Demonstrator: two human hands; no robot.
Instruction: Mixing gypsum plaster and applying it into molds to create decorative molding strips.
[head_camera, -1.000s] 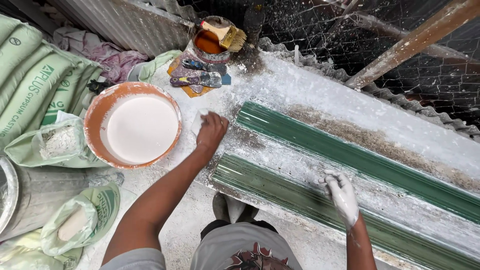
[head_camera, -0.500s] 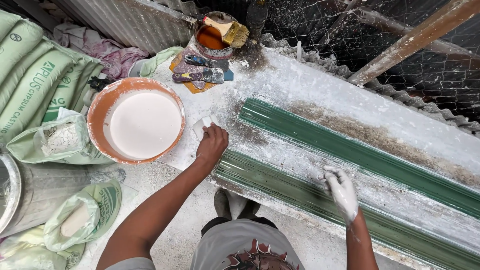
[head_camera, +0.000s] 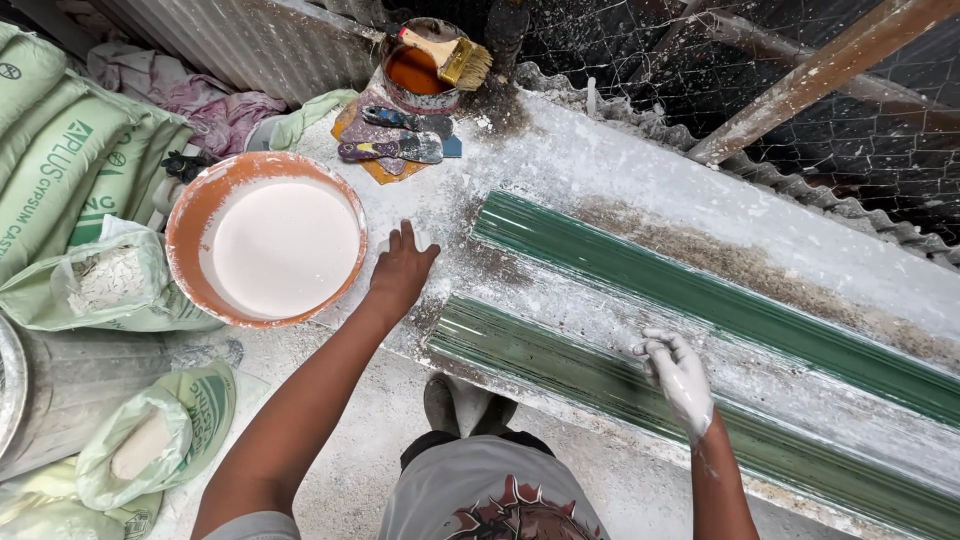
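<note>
We rest our left hand (head_camera: 402, 270) flat and open on the white-dusted counter (head_camera: 640, 170), fingers spread, holding nothing, just beside the orange basin (head_camera: 190, 225) of white plaster that sits at its nine o'clock. Our right hand (head_camera: 680, 375), coated white, lies on the near green mould (head_camera: 540, 355) with fingers loosely curled and pressed to its ribbed surface; we cannot tell whether it grips anything. A second green mould (head_camera: 700, 290) runs alongside the first, at twelve o'clock from the right hand, with a plaster-crusted strip between them. At twelve o'clock from the left hand, well apart, lie two scrapers (head_camera: 395, 135) and a tin (head_camera: 420, 70) with a brush (head_camera: 450, 55) laid across its rim. Green sacks (head_camera: 70, 170) are stacked at nine o'clock of the basin.
</note>
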